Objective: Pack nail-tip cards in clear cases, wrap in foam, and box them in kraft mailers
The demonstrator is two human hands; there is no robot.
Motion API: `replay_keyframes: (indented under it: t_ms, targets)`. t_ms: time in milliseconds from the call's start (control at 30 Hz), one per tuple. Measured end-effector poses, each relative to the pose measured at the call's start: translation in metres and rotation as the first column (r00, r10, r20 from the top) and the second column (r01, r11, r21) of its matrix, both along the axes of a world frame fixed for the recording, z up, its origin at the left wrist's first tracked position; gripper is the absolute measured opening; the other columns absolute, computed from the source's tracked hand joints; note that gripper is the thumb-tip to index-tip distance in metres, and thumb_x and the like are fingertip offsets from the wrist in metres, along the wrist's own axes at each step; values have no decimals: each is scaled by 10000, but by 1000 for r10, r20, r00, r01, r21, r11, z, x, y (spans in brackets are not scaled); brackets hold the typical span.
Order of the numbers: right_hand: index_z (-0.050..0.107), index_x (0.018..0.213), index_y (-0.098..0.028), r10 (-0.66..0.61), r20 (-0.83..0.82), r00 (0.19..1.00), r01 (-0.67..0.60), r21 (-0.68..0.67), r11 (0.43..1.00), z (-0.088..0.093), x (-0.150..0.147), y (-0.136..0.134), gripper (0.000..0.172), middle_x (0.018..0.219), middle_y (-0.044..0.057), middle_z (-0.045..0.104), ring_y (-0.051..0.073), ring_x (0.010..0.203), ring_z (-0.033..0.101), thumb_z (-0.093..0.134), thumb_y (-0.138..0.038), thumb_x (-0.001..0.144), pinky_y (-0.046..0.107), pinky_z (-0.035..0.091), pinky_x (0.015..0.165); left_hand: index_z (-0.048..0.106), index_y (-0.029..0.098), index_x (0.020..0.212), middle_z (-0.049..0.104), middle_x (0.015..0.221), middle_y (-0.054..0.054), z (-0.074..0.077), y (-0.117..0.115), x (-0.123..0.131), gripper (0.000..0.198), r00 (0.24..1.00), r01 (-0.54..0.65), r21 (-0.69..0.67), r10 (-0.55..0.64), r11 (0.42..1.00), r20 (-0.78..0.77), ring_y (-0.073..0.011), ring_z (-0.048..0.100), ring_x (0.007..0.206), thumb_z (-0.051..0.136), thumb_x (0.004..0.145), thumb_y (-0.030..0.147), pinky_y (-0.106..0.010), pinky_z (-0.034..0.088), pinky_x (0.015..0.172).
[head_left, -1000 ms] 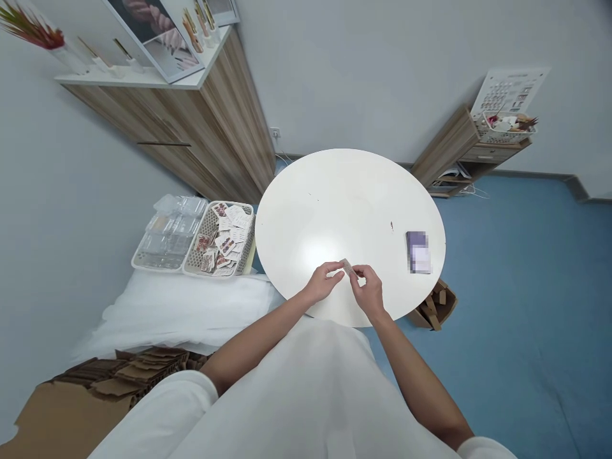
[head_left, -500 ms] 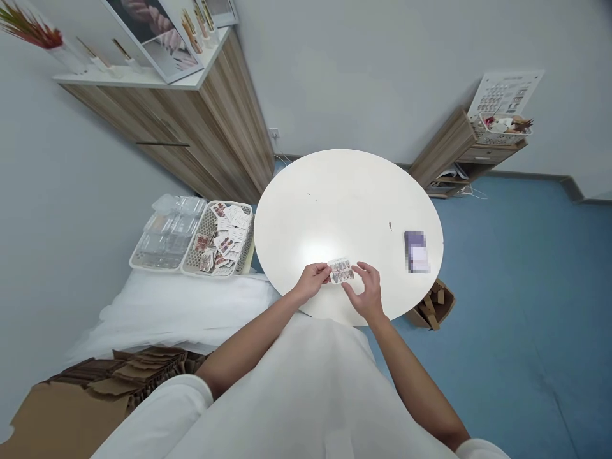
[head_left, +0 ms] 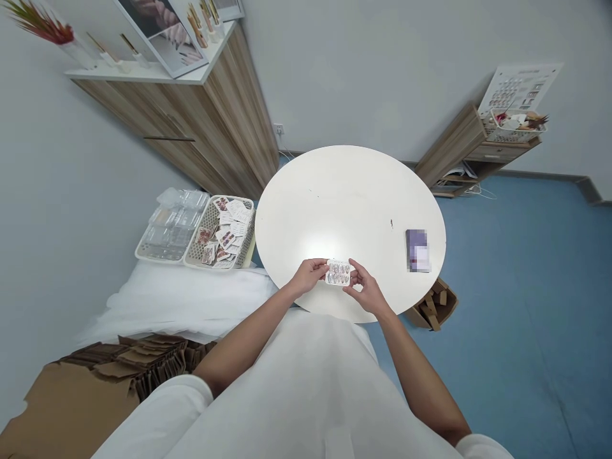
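A small white press-on nail card (head_left: 338, 273), with two rows of grey-and-pinkish nail shapes, is held just above the near edge of the round white table (head_left: 344, 191). My left hand (head_left: 308, 278) pinches its left edge between thumb and fingers. At the opposite edge, my right hand (head_left: 369, 293) is closed on the card, index finger at the top corner and thumb at the bottom one. The nail side faces up toward me. How the curled fingers beneath the card lie is hidden.
Left of the table, one white basket (head_left: 190, 256) holds many similar cards, another clear plastic boxes (head_left: 174, 220). A purple pixelated item (head_left: 417, 250) lies on the table's right. Below are a carton (head_left: 442, 306) and stacked cardboard (head_left: 71, 395). Cabinets (head_left: 191, 121) line the wall.
My right hand has closed in on the card's right edge, where its fingers were spread before. The card has turned to sit squarer. The whole view has shifted slightly.
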State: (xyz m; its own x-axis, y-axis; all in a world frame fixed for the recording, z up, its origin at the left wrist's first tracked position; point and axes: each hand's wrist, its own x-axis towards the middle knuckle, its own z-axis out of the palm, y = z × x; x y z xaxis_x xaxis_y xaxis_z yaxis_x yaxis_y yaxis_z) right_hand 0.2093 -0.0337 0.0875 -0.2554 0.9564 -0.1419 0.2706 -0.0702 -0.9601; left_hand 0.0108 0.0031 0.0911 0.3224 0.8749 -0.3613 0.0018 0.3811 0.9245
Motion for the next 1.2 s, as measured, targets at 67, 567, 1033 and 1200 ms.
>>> replay_keyframes:
  t_ms: [67,567,1033,1200]
  targets:
    - [328,1302,-288,-16,3,1000,16,-3,1000,-2,3,1,684,834,-10,497,111,680,530,629,-271,688,368,458,791,568,135,1081,609,776,-38,-2,-2,1,433,1000,-12,12,12,1000,-4,-134,584,719,602,731,389,-323,474,724]
    - [327,1286,-277,11,-18,1000,-13,-85,996,-15,-8,7,681,808,-18,488,116,670,525,623,-258,673,360,470,751,355,250,1295,552,914,3,-12,-18,-19,693,896,244,329,-82,912,-437,-93,533,692,665,676,272,-288,456,748]
    - [339,1278,-257,21,194,981,-3,-90,996,-48,-147,54,635,944,27,417,98,615,451,537,-182,679,344,489,673,367,216,1276,476,949,-41,-50,13,-128,635,836,144,255,20,956,-548,-134,522,731,590,684,168,-307,470,708]
    - [318,1302,-213,111,379,919,-84,-87,993,-68,-179,75,659,928,49,452,149,703,487,550,-194,686,347,477,703,351,172,1282,478,1016,-74,-71,22,-153,639,810,96,189,34,977,-586,-170,533,842,570,682,169,-326,453,784]
